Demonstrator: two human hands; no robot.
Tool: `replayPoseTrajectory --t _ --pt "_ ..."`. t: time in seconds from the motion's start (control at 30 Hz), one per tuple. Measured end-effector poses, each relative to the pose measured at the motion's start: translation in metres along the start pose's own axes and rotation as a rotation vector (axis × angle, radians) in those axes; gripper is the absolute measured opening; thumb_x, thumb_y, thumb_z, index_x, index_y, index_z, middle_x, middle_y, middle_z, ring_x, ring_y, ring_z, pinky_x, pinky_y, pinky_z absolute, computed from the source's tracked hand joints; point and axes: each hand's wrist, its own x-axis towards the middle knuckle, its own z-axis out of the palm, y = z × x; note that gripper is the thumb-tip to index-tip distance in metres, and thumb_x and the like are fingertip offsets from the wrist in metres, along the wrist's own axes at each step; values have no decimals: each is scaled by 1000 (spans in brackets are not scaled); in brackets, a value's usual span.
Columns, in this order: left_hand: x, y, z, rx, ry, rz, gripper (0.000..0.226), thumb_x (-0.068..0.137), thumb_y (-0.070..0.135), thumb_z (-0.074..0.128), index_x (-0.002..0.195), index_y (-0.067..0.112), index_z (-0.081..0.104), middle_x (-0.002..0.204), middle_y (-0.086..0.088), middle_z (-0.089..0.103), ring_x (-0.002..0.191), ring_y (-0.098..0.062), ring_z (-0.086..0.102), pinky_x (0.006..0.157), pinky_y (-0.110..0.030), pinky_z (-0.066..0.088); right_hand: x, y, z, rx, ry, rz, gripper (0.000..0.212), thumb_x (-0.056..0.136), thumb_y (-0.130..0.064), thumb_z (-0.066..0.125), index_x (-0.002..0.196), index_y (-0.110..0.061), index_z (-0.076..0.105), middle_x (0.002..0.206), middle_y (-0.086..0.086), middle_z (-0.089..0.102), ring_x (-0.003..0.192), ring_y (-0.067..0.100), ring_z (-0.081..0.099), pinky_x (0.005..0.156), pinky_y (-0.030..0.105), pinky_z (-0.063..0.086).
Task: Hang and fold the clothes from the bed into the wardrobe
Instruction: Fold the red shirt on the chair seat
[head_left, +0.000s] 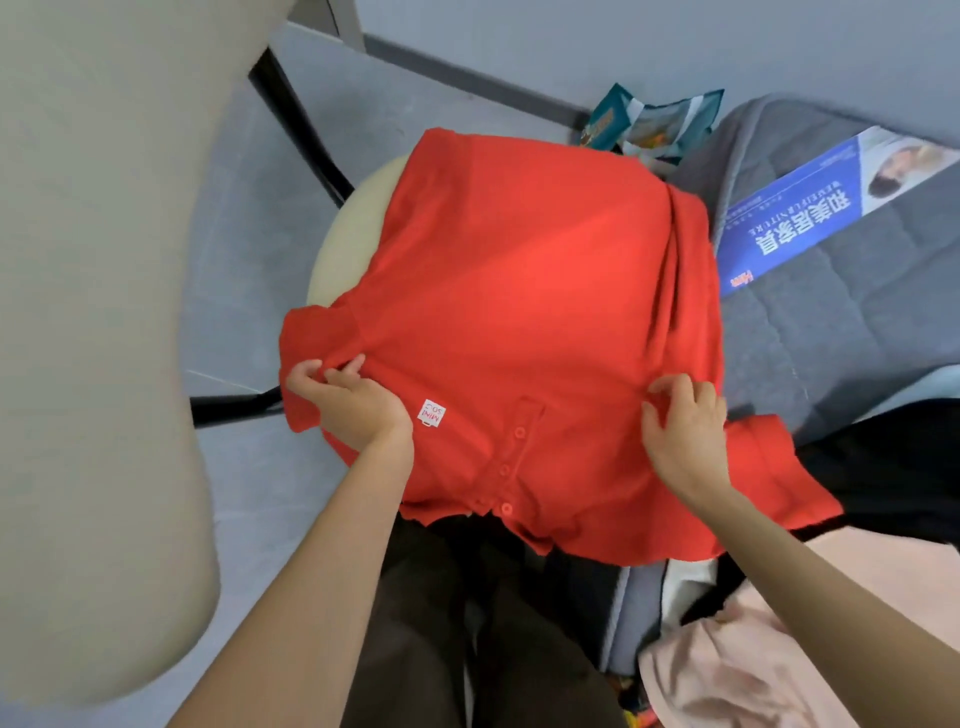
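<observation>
- Shirt (519, 291) is lying spread over the stool (348, 234), collar nearest the person.
- Left hand (353, 405) is pinching its cloth at the stool's left edge.
- Right hand (685, 431) is gripping its cloth toward the stool's right.
- Bed (857, 322) is sitting just right of the stool.

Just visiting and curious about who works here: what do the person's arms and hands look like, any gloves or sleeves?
The left hand and right hand wear no gloves or visible rings. No watch or bracelet shows on either wrist. The left forearm and right forearm are uncovered to the picture's edge, with no sleeve in view.
</observation>
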Motion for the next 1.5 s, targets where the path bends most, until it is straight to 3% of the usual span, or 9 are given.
replayPoseTrajectory --t 0.17,0.3,0.43,0.67,0.83,1.03,1.23,1.37,1.5 --pt "-36 -1 17 438 -174 405 46 91 14 58 134 21 45 137 -6 43 121 -30 40 96 -44 34 0 15 -5 148 119 75 49 88 -3 55 135 4 41 132 25 44 121 42 39 105 41 23" --pt "-25 10 34 543 -375 327 50 95 24 56 142 17 39 135 -11 43 123 -32 43 97 -41 35 18 11 -10 304 109 267 49 95 -11 51 139 1 34 138 24 37 122 43 43 100 45 34" --pt "0 20 40 587 -386 363 39 98 22 51 135 16 41 125 -12 56 117 -31 52 91 -40 39 30 22 -20 136 -42 440 34 99 -29 45 122 -4 47 125 27 54 114 44 53 91 45 42" --pt "18 27 41 574 -245 398 16 100 19 45 111 9 53 121 -10 57 110 -31 54 83 -35 37 21 53 -29 3 144 366 20 101 -29 40 106 -10 39 98 31 59 93 51 56 72 46 41" --pt "26 34 37 645 -321 341 19 97 15 49 113 6 53 123 -16 56 116 -35 52 93 -38 38 22 61 -30 9 43 396 19 98 -22 45 109 -7 43 110 26 58 102 48 54 80 47 44" --pt "1 55 48 625 -367 624 38 85 5 51 123 6 50 124 -19 48 114 -37 47 94 -45 40 35 28 -41 69 127 204 31 88 -11 51 119 -8 46 120 18 46 91 47 57 78 48 42" --pt "11 84 86 685 -509 760 42 98 25 48 139 15 44 137 -13 40 124 -31 43 100 -44 41 103 -4 -48 358 75 241 39 94 -17 49 131 -7 46 132 18 48 110 41 55 94 48 42" --pt "24 98 116 701 -542 647 43 97 28 52 137 14 42 132 -11 44 114 -29 52 92 -44 46 142 -9 -46 428 19 373 31 94 -31 53 118 -11 51 119 14 60 110 34 57 90 38 43" --pt "39 107 135 723 -511 666 17 94 27 58 105 14 60 103 -7 63 93 -27 60 79 -39 46 155 -6 -45 373 49 284 17 95 -32 54 98 -14 53 90 6 62 93 32 59 72 32 38"
